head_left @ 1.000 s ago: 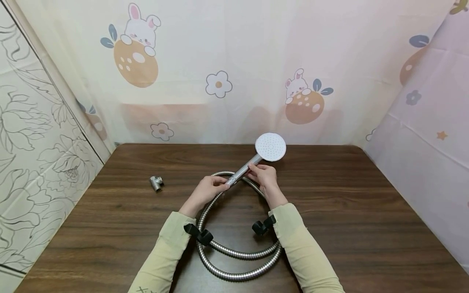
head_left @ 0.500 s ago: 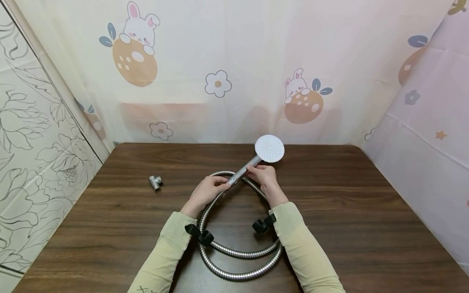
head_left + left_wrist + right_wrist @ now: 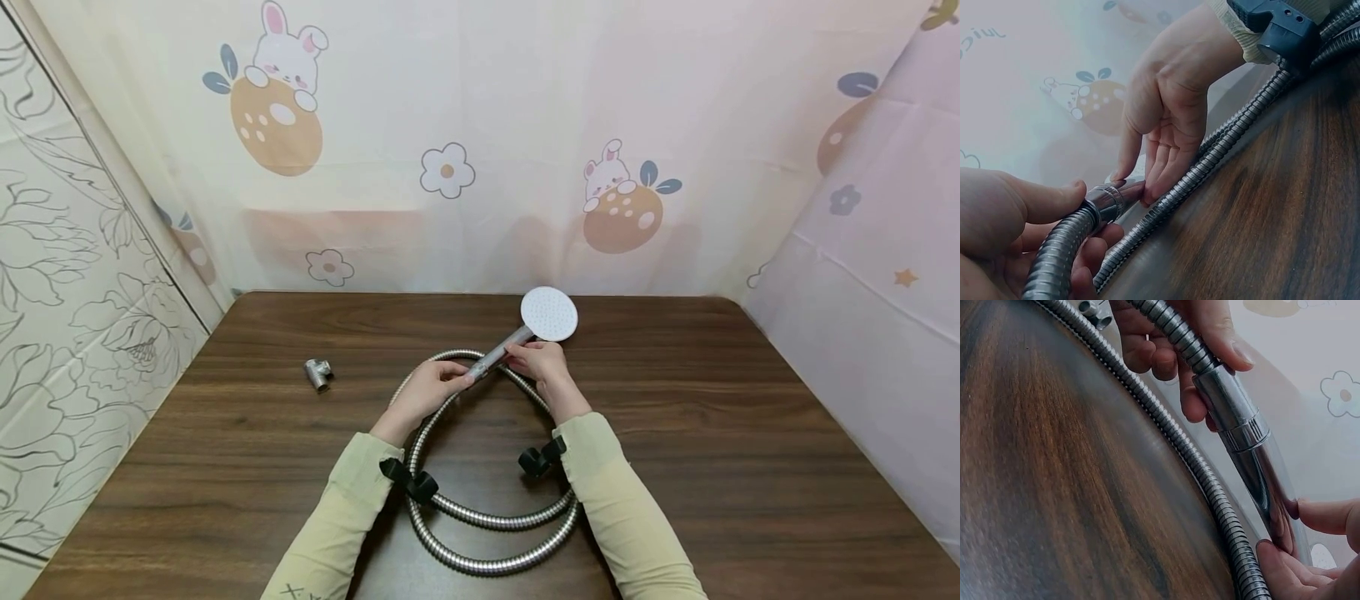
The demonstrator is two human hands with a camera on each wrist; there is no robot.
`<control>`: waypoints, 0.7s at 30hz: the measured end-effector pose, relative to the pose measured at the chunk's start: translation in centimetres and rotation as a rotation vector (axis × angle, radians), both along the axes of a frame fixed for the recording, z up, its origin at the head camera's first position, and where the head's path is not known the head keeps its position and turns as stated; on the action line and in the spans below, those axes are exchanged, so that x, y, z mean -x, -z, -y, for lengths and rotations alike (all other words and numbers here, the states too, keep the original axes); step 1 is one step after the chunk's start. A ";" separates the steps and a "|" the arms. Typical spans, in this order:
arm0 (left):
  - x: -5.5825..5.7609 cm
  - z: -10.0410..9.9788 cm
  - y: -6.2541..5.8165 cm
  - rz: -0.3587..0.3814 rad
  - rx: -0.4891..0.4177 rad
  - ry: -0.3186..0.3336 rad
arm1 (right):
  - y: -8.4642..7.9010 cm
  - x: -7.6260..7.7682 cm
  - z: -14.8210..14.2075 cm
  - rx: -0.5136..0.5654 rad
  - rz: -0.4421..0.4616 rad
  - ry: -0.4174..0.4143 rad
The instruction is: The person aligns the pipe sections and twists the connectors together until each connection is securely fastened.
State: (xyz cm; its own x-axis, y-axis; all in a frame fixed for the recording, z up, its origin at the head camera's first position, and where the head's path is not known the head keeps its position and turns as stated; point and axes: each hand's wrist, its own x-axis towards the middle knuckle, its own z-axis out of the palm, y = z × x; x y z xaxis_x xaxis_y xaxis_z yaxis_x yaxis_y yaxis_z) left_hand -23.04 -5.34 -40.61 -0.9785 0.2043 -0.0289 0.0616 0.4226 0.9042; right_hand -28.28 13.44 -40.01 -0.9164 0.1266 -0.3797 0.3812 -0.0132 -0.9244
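In the head view, a hand shower [image 3: 549, 314] with a round white spray face slants up over the table. My right hand [image 3: 551, 371] pinches its chrome handle [image 3: 1266, 481] between thumb and fingers. At the handle's lower end sits the hose's chrome nut [image 3: 1225, 394], against a ridged collar. My left hand [image 3: 422, 393] holds the hose end there, thumb on one side and fingers curled underneath, as the left wrist view shows. The ribbed metal shower hose [image 3: 480, 568] lies looped on the table below both forearms. Threads inside the joint are hidden.
A small chrome tee fitting [image 3: 318, 375] lies on the dark wooden table [image 3: 750, 433], left of the hands. Patterned curtains [image 3: 375, 125] hang behind the table and along its sides. Black wrist cameras [image 3: 408, 481] sit on both cuffs, close over the hose.
The shower's spray face has dropped slightly and turned, now looking flatter. Both hands keep their hold on the handle and hose end, almost in place. The tee fitting has not moved.
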 end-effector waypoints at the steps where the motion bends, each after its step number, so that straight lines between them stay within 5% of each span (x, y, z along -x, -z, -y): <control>1: 0.0 0.0 0.0 -0.002 0.001 0.001 | 0.1 0.1 0.0 -0.010 0.001 -0.003; 21: 0.3 0.5 0.8 -0.008 0.033 -0.004 | 0.4 0.4 -0.5 0.015 0.047 -0.060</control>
